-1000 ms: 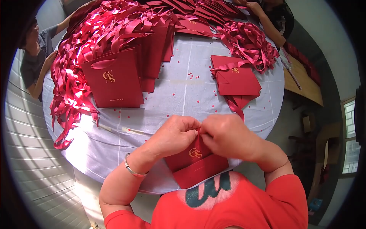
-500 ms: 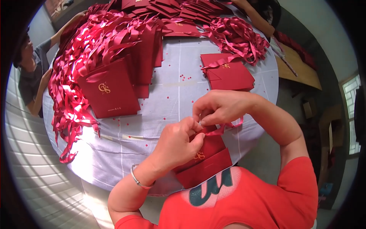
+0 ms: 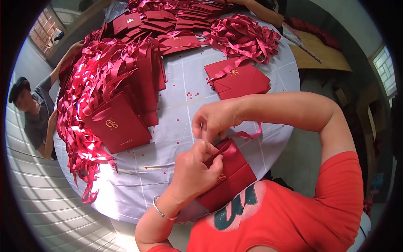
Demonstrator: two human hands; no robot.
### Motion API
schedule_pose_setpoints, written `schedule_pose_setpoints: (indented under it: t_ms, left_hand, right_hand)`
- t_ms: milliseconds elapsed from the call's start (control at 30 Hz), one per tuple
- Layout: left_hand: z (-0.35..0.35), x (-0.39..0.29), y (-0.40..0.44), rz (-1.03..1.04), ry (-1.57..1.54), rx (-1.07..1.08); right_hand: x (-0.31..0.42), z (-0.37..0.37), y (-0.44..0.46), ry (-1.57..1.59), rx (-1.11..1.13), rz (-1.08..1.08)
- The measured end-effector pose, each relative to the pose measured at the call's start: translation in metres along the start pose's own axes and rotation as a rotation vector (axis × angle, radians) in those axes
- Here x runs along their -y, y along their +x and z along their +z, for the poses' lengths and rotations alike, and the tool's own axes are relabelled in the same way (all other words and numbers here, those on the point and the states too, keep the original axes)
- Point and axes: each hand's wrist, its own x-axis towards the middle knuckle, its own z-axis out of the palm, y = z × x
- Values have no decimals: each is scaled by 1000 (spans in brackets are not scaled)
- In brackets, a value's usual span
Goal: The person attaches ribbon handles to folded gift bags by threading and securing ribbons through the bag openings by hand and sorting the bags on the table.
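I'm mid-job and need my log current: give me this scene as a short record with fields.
Left hand: on the red bag, near its top edge
Right hand: just beyond the left fingertips; grip unclear
Ribbon loop: beside the right hand, above the cloth
Left stack: red bags, ribbons massed behind
Ribbon heap: far right of table
Flat bags: nearer than that heap
Tablecloth: pale, red dots scattered
Others: person at left; arm at far side

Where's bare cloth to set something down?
Mid-table: tablecloth between left bag stack and right bag pile, except small red dots. Crowded: far side, far bags and ribbon heap; left edge, draped ribbons; near edge, left hand, right hand, front bag.
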Motion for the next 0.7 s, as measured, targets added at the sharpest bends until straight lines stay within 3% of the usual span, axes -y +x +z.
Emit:
schedule_pose_setpoints:
  t_ms: [33,100,200,433,567,700]
  left_hand:
    - [-1,-2,1,23,-14,18]
    - [1,4,1,-14,-24,15]
    - [4,6,2,-57,-52,14]
    - [2,4,3,-38,-51,26]
    - [2,5,1,-44,-32,28]
    - [1,3,2,-109,-5,67]
  right_hand:
    - [-1,2,-1,19,-219,-25]
    - [-7,-3,2,24,-271,-75]
    - [-13,-3,2,-25,-505,-376]
    - [-36,5,0,42,-725,-576]
    - [-39,18,8,-34,-755,-594]
    - [-38,19,-3,-202,-940,-641]
